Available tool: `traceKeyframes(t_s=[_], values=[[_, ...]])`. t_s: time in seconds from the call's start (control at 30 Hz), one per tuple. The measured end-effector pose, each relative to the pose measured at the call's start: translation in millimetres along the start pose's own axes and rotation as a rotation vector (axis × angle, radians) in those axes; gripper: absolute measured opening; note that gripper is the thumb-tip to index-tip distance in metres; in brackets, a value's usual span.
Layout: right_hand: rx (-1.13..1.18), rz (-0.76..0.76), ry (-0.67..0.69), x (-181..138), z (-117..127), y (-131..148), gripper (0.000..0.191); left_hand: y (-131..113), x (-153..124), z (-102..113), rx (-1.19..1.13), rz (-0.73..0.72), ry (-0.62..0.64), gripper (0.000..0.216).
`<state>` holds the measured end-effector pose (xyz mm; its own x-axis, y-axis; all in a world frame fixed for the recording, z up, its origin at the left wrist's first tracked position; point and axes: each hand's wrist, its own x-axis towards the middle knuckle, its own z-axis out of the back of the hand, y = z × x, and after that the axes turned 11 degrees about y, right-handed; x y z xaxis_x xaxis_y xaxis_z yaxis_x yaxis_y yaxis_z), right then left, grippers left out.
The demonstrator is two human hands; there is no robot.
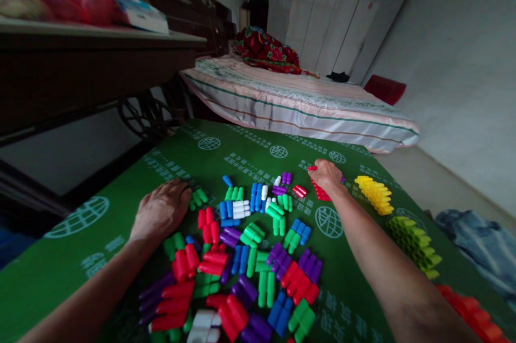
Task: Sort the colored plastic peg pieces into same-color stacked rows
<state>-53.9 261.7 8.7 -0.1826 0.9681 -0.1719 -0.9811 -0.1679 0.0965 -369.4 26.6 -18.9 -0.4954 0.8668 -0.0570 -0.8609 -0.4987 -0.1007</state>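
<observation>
Red blocks (321, 192) sit beneath my curled right hand (325, 173), grip hidden, seemingly grouped by colour on the board (250, 140); my left hand (162, 207) lies loosely flat, apparently empty, likely for support.

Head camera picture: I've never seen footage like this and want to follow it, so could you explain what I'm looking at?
There is no machine here, just a person's two bare hands, seen by a camera worn on the head, looking forward and down. A green board carries many small plastic pieces in red, green, blue, purple and white. Along the right lie a yellow cluster, a lime cluster and an orange cluster. The left hand rests palm down. The right hand is over a red cluster; its grip is partly hidden. A bed stands beyond.
</observation>
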Motion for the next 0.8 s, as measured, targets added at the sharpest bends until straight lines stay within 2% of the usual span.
traceKeyframes(t_s=[0.2,0.37,0.47,0.6,0.8], values=[[-0.003,0.004,-0.002,0.0,-0.1,-3.5,0.027,-0.8,0.7,0.8,-0.003,-0.006,-0.008,0.064],[-0.013,0.014,-0.046,-14.0,2.3,-2.2,0.037,0.5,1.1,-0.5,0.005,-0.011,-0.013,0.064],[-0.04,0.106,-0.067,-35.3,-1.0,4.0,0.037,0.5,1.4,-1.2,0.005,-0.014,-0.015,0.064],[-0.071,0.226,0.05,-61.8,-12.2,15.9,0.035,-0.5,1.6,0.1,0.0,-0.016,-0.022,0.066],[-0.127,0.352,0.076,-75.6,-19.7,15.1,0.018,-1.5,1.9,2.6,-0.003,-0.016,-0.021,0.066]])
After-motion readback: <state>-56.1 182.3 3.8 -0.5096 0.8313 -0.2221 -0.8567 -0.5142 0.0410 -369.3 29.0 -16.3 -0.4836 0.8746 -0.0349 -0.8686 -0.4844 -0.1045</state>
